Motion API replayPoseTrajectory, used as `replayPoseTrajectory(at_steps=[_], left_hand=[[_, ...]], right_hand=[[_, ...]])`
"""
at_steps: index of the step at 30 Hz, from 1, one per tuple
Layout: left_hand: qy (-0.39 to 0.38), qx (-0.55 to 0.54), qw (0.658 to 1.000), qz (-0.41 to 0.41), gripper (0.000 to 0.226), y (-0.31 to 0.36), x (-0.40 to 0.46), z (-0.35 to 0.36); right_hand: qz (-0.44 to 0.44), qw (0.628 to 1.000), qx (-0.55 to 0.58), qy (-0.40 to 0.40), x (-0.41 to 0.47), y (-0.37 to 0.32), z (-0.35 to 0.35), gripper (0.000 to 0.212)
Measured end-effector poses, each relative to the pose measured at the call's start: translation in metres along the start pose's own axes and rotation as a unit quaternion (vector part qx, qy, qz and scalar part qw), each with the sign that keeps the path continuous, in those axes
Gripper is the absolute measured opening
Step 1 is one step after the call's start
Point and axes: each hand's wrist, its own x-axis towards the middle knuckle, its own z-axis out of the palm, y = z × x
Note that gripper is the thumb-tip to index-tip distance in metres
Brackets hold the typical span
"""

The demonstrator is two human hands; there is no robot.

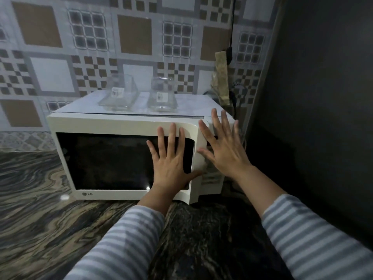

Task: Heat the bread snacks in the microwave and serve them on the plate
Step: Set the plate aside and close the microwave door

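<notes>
A cream-white microwave (pixel 121 123) stands on the dark marbled counter, its door with the dark window (pixel 105 160) closed. My left hand (pixel 171 164) lies flat with spread fingers on the right part of the door. My right hand (pixel 224 150) is spread flat in front of the control panel at the microwave's right end, hiding most of it. Neither hand holds anything. No bread snacks or plate are in view.
Two empty clear glass containers, a rectangular one (pixel 119 93) and a rounder one (pixel 162 96), stand on top of the microwave. A dark wall (pixel 314 98) rises close on the right. A black cable (pixel 232 37) hangs behind the microwave. Patterned tiles cover the back wall.
</notes>
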Motion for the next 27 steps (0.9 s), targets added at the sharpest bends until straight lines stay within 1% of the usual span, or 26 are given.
replayPoseTrajectory(at_steps=[4, 9, 13, 18, 20, 24, 27], left_hand=[[-0.015, 0.016, 1.000, -0.013, 0.136, 0.002, 0.004, 0.002], [-0.034, 0.036, 0.998, -0.027, 0.136, 0.006, 0.006, 0.006], [-0.058, 0.045, 0.997, -0.035, 0.136, 0.006, 0.008, 0.005], [-0.075, 0.050, 0.995, -0.044, 0.135, 0.008, 0.008, 0.003], [-0.086, 0.055, 0.994, -0.049, 0.135, 0.008, 0.008, 0.002], [-0.103, 0.059, 0.991, -0.065, 0.132, 0.013, 0.011, 0.000], [-0.112, 0.063, 0.989, -0.072, 0.133, 0.016, 0.015, 0.001]], right_hand=[[-0.015, 0.999, -0.012, 0.035, 0.005, 0.003, 0.012, 0.073], [-0.005, 0.997, -0.010, 0.075, 0.006, 0.002, 0.024, 0.077], [-0.010, 0.997, 0.004, 0.075, 0.008, 0.004, 0.025, 0.077], [-0.013, 0.997, 0.020, 0.071, 0.008, 0.003, 0.024, 0.084], [-0.008, 0.998, 0.020, 0.061, 0.008, 0.003, 0.022, 0.083], [0.011, 1.000, 0.010, 0.017, 0.007, 0.000, 0.018, 0.077], [0.016, 1.000, 0.016, 0.013, 0.009, -0.002, 0.019, 0.074]])
